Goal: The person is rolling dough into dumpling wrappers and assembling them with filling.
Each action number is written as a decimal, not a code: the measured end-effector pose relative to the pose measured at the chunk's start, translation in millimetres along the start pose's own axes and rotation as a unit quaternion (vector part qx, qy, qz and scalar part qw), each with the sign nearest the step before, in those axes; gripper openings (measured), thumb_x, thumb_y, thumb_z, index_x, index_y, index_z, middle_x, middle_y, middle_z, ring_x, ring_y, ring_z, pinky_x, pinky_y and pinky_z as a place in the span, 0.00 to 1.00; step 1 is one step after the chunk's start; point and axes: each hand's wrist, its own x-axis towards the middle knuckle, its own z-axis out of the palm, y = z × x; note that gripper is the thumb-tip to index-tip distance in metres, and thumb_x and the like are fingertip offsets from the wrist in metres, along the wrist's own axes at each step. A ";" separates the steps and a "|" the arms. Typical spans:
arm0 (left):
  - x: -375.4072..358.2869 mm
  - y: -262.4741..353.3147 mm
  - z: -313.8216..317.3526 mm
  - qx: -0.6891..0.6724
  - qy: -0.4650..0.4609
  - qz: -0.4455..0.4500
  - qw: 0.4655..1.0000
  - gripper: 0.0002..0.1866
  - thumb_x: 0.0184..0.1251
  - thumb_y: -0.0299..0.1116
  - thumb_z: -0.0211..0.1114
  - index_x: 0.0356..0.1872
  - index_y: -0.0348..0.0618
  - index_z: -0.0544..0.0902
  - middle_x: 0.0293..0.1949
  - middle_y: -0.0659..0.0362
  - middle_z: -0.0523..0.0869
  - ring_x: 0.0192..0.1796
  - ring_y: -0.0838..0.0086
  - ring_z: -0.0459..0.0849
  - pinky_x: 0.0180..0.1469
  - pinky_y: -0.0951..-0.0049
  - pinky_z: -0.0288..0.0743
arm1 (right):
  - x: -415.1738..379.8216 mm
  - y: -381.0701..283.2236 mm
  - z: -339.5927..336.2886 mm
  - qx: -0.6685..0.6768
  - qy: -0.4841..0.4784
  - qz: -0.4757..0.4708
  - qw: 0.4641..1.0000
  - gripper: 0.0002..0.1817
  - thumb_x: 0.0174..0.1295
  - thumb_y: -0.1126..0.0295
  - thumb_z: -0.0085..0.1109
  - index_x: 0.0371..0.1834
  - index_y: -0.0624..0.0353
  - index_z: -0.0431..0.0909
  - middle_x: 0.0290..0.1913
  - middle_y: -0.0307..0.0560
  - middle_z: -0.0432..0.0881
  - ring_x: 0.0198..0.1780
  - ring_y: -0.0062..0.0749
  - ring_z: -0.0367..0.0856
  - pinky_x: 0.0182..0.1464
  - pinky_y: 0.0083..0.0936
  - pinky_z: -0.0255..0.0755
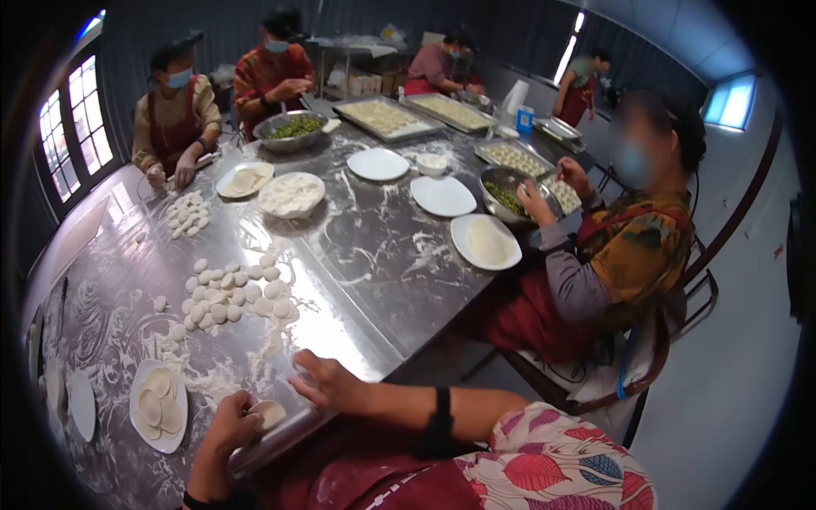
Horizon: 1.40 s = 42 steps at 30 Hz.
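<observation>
At the near table edge, my left hand pinches the rim of a flat round dough wrapper. My right hand is just to the right of the wrapper, its fingers curled. A pale bit shows at those fingers, but what they grip is mostly hidden. To the left of my left hand, a white plate carries several rolled wrappers. Beyond my hands, several small dough pieces lie in a group on the floured steel table.
A bowl of flour, white plates and a plate of wrappers stand farther off. One co-worker sits at right by a bowl of green filling. Others work at the far side near trays.
</observation>
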 end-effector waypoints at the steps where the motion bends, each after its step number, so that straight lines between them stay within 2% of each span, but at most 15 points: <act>1: 0.6 0.7 1.3 0.013 0.007 0.008 1.000 0.05 0.52 0.24 0.61 0.29 0.34 0.77 0.22 0.58 0.79 0.27 0.77 0.76 0.31 0.74 0.71 | 15.0 5.9 5.0 0.008 -0.002 0.001 1.000 0.16 0.58 0.72 0.57 0.44 0.62 0.62 0.22 0.59 0.73 0.26 0.59 0.76 0.26 0.42 0.69; 6: 12.0 16.0 0.2 0.047 0.024 0.040 0.998 0.05 0.57 0.25 0.59 0.29 0.33 0.78 0.21 0.59 0.78 0.25 0.78 0.75 0.29 0.75 0.69 | 60.1 32.6 32.3 -0.020 0.025 -0.024 0.999 0.15 0.59 0.71 0.56 0.45 0.64 0.63 0.28 0.62 0.75 0.29 0.59 0.76 0.29 0.43 0.70; 8: 13.1 20.5 0.3 0.026 -0.010 0.010 1.000 0.06 0.57 0.27 0.60 0.29 0.33 0.78 0.21 0.59 0.78 0.25 0.78 0.75 0.28 0.76 0.69 | 45.6 16.8 20.2 -0.028 0.026 -0.007 0.999 0.15 0.59 0.71 0.56 0.44 0.64 0.63 0.27 0.62 0.75 0.29 0.59 0.76 0.29 0.42 0.70; 9: 5.1 35.6 0.3 0.061 -0.025 0.002 0.998 0.06 0.54 0.27 0.61 0.28 0.33 0.78 0.21 0.59 0.78 0.26 0.79 0.75 0.28 0.76 0.69 | 34.6 5.8 9.7 -0.005 0.020 0.013 1.000 0.14 0.59 0.71 0.57 0.43 0.64 0.64 0.27 0.62 0.75 0.29 0.59 0.77 0.30 0.40 0.70; 11: 9.2 13.8 0.6 0.102 -0.005 0.061 0.993 0.05 0.52 0.26 0.62 0.28 0.33 0.78 0.23 0.59 0.79 0.27 0.79 0.75 0.29 0.75 0.69 | 4.9 1.1 2.6 0.022 -0.001 0.008 1.000 0.17 0.59 0.71 0.56 0.47 0.65 0.62 0.26 0.62 0.75 0.30 0.60 0.76 0.30 0.43 0.70; 15: -2.0 29.9 3.4 0.003 -0.004 -0.031 1.000 0.04 0.52 0.22 0.59 0.30 0.34 0.76 0.25 0.56 0.80 0.29 0.77 0.77 0.32 0.76 0.71 | 5.4 0.4 -1.2 0.040 -0.018 0.011 0.999 0.18 0.58 0.72 0.56 0.48 0.64 0.62 0.25 0.62 0.75 0.29 0.59 0.76 0.29 0.43 0.70; 20: 21.7 3.6 3.0 0.075 0.062 0.077 0.992 0.03 0.56 0.21 0.56 0.30 0.32 0.77 0.23 0.58 0.80 0.27 0.78 0.77 0.30 0.75 0.70 | 62.8 41.9 44.8 -0.002 0.032 -0.050 0.998 0.19 0.58 0.72 0.56 0.49 0.65 0.61 0.26 0.62 0.75 0.29 0.60 0.76 0.29 0.43 0.69; 23: 22.0 20.0 0.2 0.031 -0.015 0.001 0.999 0.06 0.57 0.25 0.59 0.31 0.31 0.79 0.23 0.56 0.81 0.27 0.77 0.77 0.31 0.73 0.71 | 49.6 26.6 27.9 0.002 0.004 -0.004 1.000 0.16 0.59 0.72 0.56 0.45 0.62 0.61 0.26 0.61 0.73 0.30 0.59 0.75 0.30 0.44 0.68; 24: 17.7 27.9 -1.4 0.061 -0.041 -0.006 0.997 0.08 0.55 0.26 0.61 0.32 0.31 0.79 0.23 0.55 0.81 0.27 0.77 0.77 0.31 0.73 0.71 | 38.3 18.1 18.1 0.008 -0.022 0.027 0.999 0.16 0.59 0.72 0.56 0.46 0.63 0.62 0.26 0.62 0.74 0.30 0.59 0.75 0.30 0.44 0.68; 27: 17.7 7.9 1.4 0.061 0.002 0.038 0.997 0.06 0.52 0.24 0.60 0.30 0.32 0.78 0.24 0.57 0.81 0.27 0.78 0.77 0.30 0.75 0.71 | 1.7 -6.4 -3.7 0.043 -0.026 0.020 0.999 0.16 0.58 0.72 0.57 0.45 0.64 0.63 0.26 0.61 0.74 0.28 0.59 0.75 0.29 0.43 0.68; 30: 13.0 -0.3 4.4 -0.028 0.026 0.021 0.999 0.05 0.53 0.24 0.60 0.28 0.32 0.78 0.23 0.57 0.80 0.26 0.77 0.77 0.30 0.74 0.71 | 3.4 -12.2 -6.8 0.051 -0.004 0.016 0.999 0.15 0.58 0.73 0.57 0.43 0.63 0.62 0.26 0.60 0.73 0.28 0.59 0.75 0.29 0.42 0.68; 33: 10.8 5.7 5.3 0.005 0.020 0.005 1.000 0.05 0.54 0.25 0.59 0.29 0.32 0.77 0.23 0.57 0.80 0.26 0.77 0.77 0.30 0.75 0.70 | 36.5 20.5 17.6 0.017 -0.016 0.002 1.000 0.15 0.58 0.73 0.57 0.42 0.62 0.61 0.26 0.60 0.73 0.28 0.59 0.75 0.28 0.42 0.68; 36: 21.7 13.1 -0.5 0.093 0.024 0.024 0.995 0.05 0.55 0.25 0.59 0.30 0.33 0.77 0.25 0.59 0.81 0.26 0.77 0.77 0.29 0.76 0.70 | 60.7 26.8 31.3 -0.008 0.033 -0.049 0.998 0.15 0.58 0.73 0.57 0.41 0.62 0.60 0.26 0.62 0.73 0.28 0.59 0.74 0.28 0.43 0.67; 39: 13.4 37.3 1.3 0.030 -0.032 -0.009 0.999 0.06 0.55 0.27 0.60 0.29 0.34 0.78 0.25 0.60 0.79 0.28 0.79 0.74 0.31 0.76 0.69 | 41.3 13.3 16.0 0.024 0.005 0.001 1.000 0.15 0.59 0.72 0.56 0.43 0.62 0.61 0.27 0.62 0.73 0.28 0.59 0.74 0.29 0.43 0.68; 42: 13.2 22.4 1.9 0.017 -0.028 -0.005 0.999 0.05 0.53 0.24 0.60 0.30 0.32 0.76 0.25 0.58 0.80 0.29 0.77 0.77 0.33 0.75 0.72 | 6.1 -6.9 -4.4 0.038 -0.042 0.043 0.998 0.15 0.59 0.72 0.56 0.44 0.63 0.61 0.28 0.61 0.73 0.27 0.58 0.75 0.28 0.43 0.68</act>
